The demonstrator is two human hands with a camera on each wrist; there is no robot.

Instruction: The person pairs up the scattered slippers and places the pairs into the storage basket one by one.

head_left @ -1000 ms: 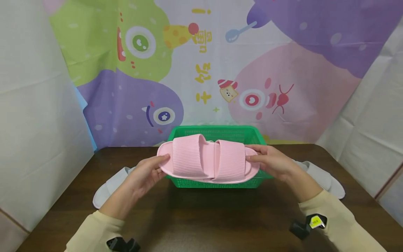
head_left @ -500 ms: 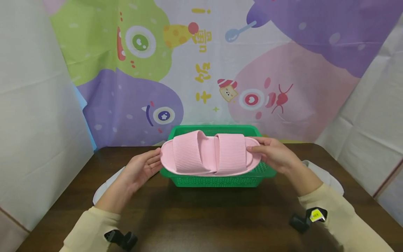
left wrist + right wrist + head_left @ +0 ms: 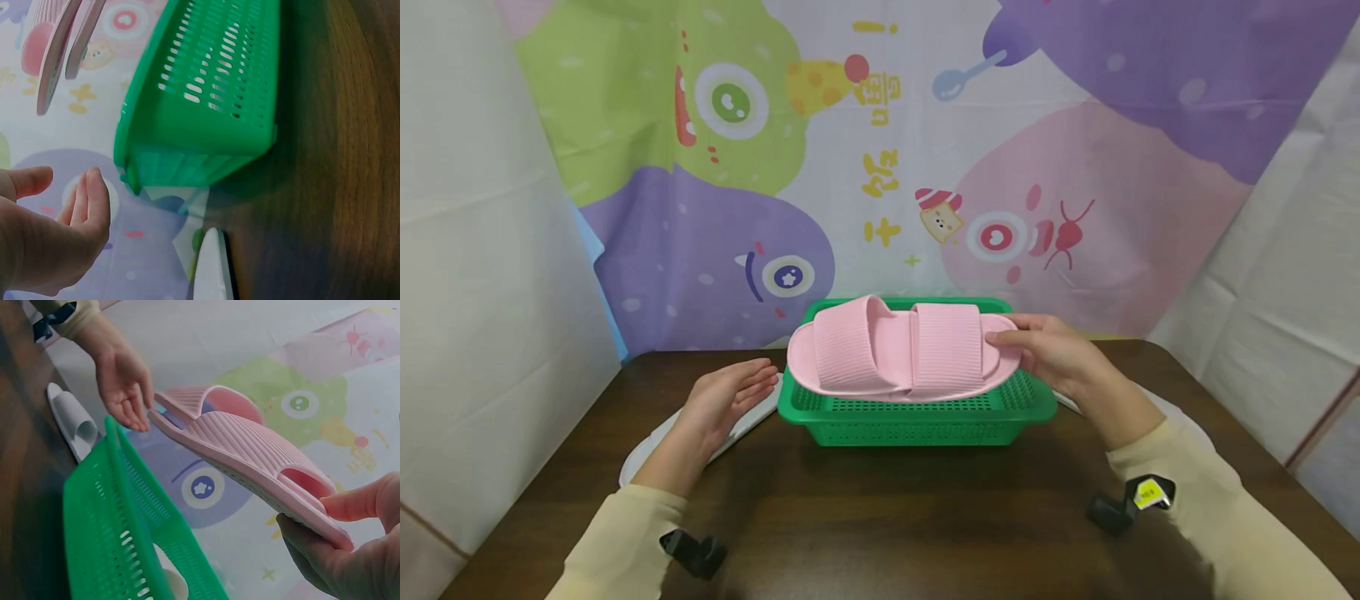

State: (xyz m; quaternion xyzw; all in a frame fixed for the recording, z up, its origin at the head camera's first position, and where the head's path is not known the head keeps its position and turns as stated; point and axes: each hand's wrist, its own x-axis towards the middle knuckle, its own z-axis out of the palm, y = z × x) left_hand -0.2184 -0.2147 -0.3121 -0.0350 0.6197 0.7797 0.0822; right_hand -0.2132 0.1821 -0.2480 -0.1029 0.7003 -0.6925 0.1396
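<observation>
My right hand (image 3: 1060, 358) pinches a pair of pink slippers (image 3: 947, 350) at their right end, thumb on top and fingers beneath. The slippers have ribbed straps and overlap, one turned opposite to the other. They hang in the air over a green plastic basket (image 3: 913, 433). To the left, my left hand (image 3: 718, 404) is apart from the slippers, its fingers fairly straight and holding nothing. In the right wrist view, something white (image 3: 170, 572) lies inside the basket; its kind is mostly hidden.
A pale grey slipper (image 3: 651, 446) lies on the brown table (image 3: 880, 525) left of the basket, partly behind my left arm. Another pale slipper (image 3: 1180, 421) lies to the right, partly behind my right arm. A cartoon-printed cloth (image 3: 880, 275) hangs behind the basket.
My left hand has let go of the pink slippers and moved a little left. My right hand has raised them slightly, so more of the basket shows beneath.
</observation>
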